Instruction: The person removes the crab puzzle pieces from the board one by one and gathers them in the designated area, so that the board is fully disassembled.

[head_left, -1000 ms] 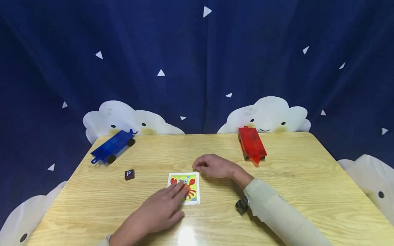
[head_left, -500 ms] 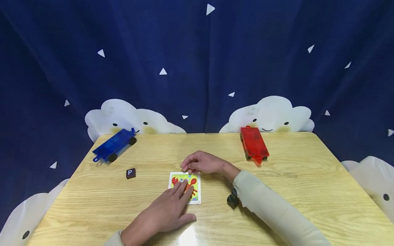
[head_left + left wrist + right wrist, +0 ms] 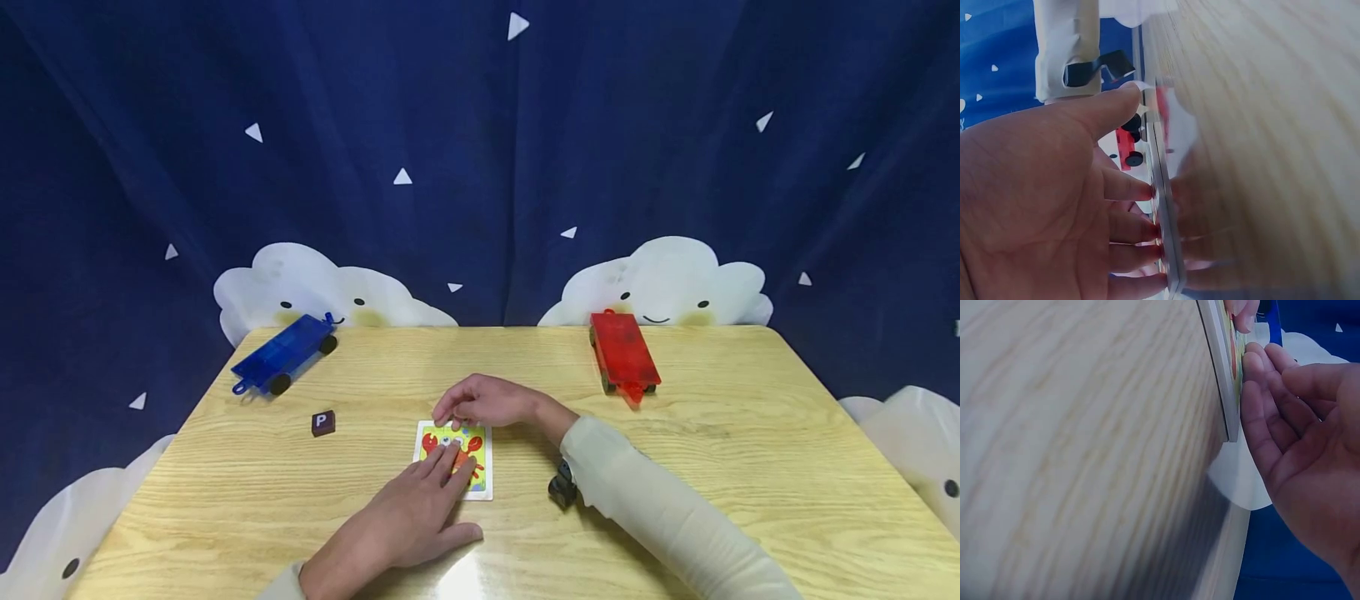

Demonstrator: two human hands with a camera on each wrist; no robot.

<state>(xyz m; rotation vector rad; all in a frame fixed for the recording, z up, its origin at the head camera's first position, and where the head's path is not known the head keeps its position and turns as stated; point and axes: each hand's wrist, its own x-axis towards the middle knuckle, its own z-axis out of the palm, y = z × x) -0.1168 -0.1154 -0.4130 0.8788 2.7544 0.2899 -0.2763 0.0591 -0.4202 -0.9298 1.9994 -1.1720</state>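
A small square board point(image 3: 484, 482) with a red crab on a yellow ground and a white border lies flat on the table. My left hand point(image 3: 412, 518) rests its straight fingers on the near left part of it; in the left wrist view those fingertips meet the face of the board point(image 3: 1170, 237). My right hand point(image 3: 491, 402) hangs over the far edge, its fingers loosely bent and holding nothing. In the right wrist view its fingertips lie close to the board point(image 3: 1227, 387); whether they touch it I cannot tell. Part of the crab is hidden under my left fingers.
Toward the back left stands a blue wheeled toy car base point(image 3: 283, 353). A red one point(image 3: 624, 350) stands at the back right. A small dark block point(image 3: 323, 422) marked P lies left of the board. Behind the wooden table point(image 3: 712, 467) hangs a dark blue curtain point(image 3: 480, 150).
My right hand has moved left, from beside the board's far right corner to over its far edge. My left hand stays on the board, its thumb spread wider. The view has shifted slightly.
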